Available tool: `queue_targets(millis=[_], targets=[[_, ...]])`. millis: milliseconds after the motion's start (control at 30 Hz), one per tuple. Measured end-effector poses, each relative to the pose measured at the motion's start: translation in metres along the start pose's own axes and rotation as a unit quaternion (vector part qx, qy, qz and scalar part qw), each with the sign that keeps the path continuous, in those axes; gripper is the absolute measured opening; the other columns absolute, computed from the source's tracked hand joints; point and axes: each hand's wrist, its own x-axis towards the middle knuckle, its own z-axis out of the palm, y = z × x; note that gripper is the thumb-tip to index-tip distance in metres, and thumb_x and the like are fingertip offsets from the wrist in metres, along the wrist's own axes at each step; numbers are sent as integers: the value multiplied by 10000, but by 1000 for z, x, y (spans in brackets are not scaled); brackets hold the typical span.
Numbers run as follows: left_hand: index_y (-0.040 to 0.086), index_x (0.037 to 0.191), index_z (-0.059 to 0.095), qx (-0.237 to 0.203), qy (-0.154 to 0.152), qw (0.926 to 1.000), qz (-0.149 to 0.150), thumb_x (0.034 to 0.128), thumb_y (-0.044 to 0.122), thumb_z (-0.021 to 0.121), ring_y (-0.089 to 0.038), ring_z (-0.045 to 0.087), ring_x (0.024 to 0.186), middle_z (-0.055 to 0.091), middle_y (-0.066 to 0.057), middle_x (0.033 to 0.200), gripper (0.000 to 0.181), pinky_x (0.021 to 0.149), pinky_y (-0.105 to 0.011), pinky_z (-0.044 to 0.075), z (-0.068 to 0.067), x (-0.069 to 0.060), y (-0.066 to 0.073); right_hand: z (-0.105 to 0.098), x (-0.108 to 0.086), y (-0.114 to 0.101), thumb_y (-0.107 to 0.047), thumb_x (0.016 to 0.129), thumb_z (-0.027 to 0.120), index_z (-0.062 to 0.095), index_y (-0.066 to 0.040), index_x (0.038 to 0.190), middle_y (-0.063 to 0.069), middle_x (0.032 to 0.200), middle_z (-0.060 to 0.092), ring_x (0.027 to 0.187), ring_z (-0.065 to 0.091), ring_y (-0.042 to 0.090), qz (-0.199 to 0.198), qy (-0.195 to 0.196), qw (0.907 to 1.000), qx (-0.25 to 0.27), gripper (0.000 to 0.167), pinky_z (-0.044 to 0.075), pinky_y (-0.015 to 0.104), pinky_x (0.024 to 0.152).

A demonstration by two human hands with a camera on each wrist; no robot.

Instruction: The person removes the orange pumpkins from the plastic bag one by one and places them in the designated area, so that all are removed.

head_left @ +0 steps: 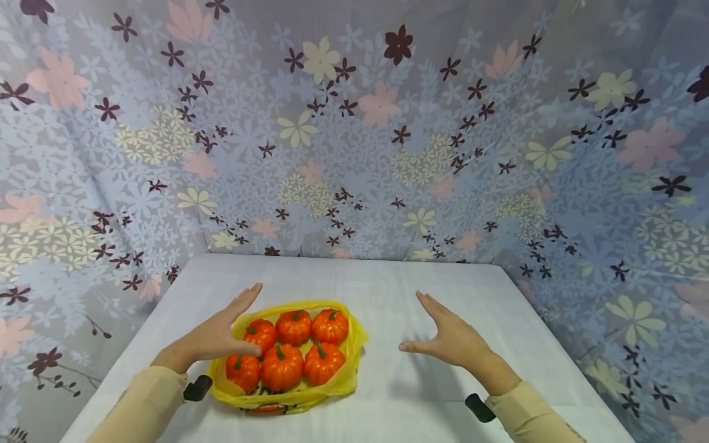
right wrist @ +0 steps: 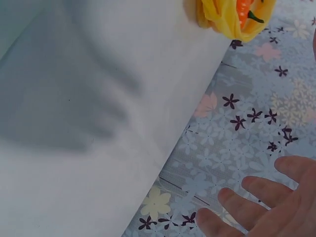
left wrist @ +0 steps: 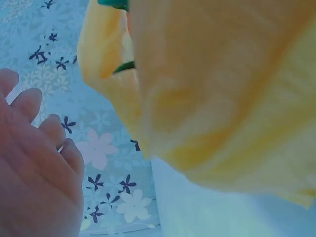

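Observation:
Several small orange pumpkins (head_left: 281, 368) with green stems sit together inside a yellow plastic bag (head_left: 354, 363), its mouth spread wide on the table. My left hand (head_left: 218, 329) hovers at the bag's left side, thumb and fingers spread apart, holding nothing. In the left wrist view the yellow bag (left wrist: 222, 108) fills much of the picture beside the left hand (left wrist: 39, 163). To the right of the bag, my right hand (head_left: 456, 338) is held above the white table, fingers extended and thumb apart, with nothing in it. The right wrist view shows that hand's fingertips (right wrist: 232, 202).
A white cloth covers the table (head_left: 382, 394). Floral fabric (head_left: 354, 135) hangs behind it and along both sides. Each wrist carries a black device on a beige sleeve (head_left: 526, 406). The right hand casts a shadow on the tabletop.

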Motion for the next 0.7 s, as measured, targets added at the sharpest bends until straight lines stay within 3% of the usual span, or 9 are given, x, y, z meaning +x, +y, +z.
queue_targets(millis=[200, 500, 700], targets=[[319, 1633, 60, -150, 40, 9998, -108, 794, 328, 848, -513, 76, 1478, 80, -151, 1674, 1151, 1051, -800, 145, -2, -7, -9, 3, 0, -4, -817, 676, 701, 225, -142, 1618, 183, 1627, 258, 1447, 307, 420, -104, 28, 9992, 376, 1253, 342, 661, 1076], [247, 1621, 234, -80, 217, 9991, -342, 807, 376, 833, -491, 284, 1433, 276, -104, 1633, 1019, 1029, -784, 259, -2, -16, -23, 12, 5, -15, -747, 684, 765, 230, -158, 1618, 154, 1622, 283, 1456, 299, 403, -65, -167, 9937, 1110, 1227, 321, 634, 1109], [241, 1602, 308, -90, 167, 9979, -620, 768, 433, 855, -514, 295, 1419, 329, -139, 1607, 1016, 1014, -803, 246, 0, -25, -34, 22, 5, -25, -682, 699, 806, 262, -181, 1612, 129, 1614, 312, 1370, 421, 452, -77, -306, 9869, 1580, 1175, 394, 608, 1070]])
